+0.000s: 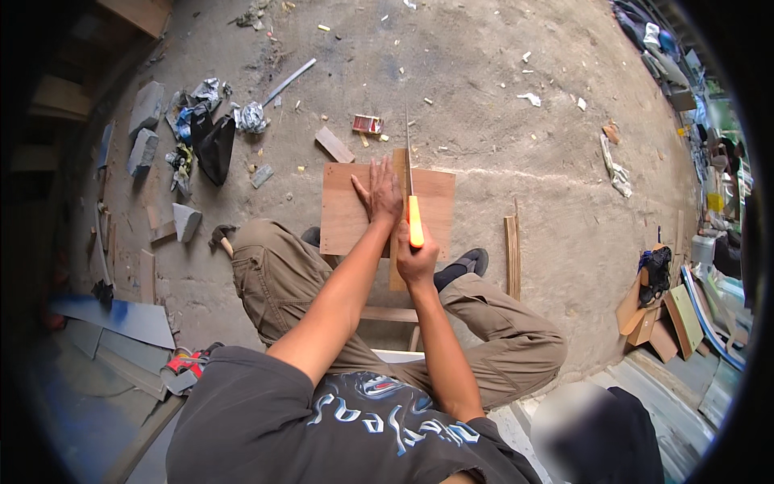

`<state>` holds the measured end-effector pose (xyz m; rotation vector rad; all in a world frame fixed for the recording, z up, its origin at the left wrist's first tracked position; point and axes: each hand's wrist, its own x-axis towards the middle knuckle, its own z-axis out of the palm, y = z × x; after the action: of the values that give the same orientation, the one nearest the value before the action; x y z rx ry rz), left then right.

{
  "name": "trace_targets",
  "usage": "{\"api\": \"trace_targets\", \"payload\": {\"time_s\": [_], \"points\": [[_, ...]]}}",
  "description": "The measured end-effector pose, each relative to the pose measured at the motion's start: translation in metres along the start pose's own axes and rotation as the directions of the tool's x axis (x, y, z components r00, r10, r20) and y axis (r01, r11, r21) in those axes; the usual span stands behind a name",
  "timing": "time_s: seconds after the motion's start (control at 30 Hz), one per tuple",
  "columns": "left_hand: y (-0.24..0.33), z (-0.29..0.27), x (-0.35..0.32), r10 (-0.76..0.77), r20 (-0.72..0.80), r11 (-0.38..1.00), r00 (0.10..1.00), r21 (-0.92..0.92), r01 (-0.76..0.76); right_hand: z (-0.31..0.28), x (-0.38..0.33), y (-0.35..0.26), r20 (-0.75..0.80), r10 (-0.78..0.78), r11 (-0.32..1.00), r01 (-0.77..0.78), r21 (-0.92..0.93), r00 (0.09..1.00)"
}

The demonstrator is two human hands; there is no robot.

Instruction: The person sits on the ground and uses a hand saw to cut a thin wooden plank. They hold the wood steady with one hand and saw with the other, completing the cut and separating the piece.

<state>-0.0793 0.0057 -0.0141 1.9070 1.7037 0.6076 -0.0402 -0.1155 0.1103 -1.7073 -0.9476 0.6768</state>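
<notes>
We've floor [564, 218] running wide beyond the board [343, 210]; a strip [399, 280] overhangs its far and near edges; above it, the saw [415, 218], handle end hidden, clamped in our right hand [418, 260]; our left hand [384, 194] lies flat on it, fingers splayed.

A strip [397, 278] lies on a board [343, 222], a saw [415, 222] along the strip's right edge. Past the board, a block [334, 145] lies left of a box [368, 124]. Sticks [512, 256] lie to the right.
</notes>
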Motion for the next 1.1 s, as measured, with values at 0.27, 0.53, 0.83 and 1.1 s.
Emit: {"api": "trace_targets", "payload": {"time_s": [0.27,0.53,0.83,1.1], "points": [[-0.002,-0.017,-0.002,0.020,-0.044,0.999,0.999,0.026,-0.019,-0.010,-0.015,-0.046,0.087,0.151,0.989,-0.150,-0.018,0.985],[0.001,-0.015,0.002,0.076,-0.017,0.996,0.997,0.046,-0.075,0.003,0.014,-0.063,0.084,0.128,0.986,-0.118,-0.122,0.988],[-0.003,-0.008,-0.012,0.064,-0.096,0.997,0.993,0.050,-0.060,-0.029,-0.058,-0.080,0.048,0.160,0.986,-0.157,-0.049,0.986],[-0.005,-0.011,-0.010,0.053,-0.021,0.999,0.998,0.014,-0.052,-0.005,0.000,-0.061,0.087,0.136,0.986,-0.126,-0.108,0.987]]}}
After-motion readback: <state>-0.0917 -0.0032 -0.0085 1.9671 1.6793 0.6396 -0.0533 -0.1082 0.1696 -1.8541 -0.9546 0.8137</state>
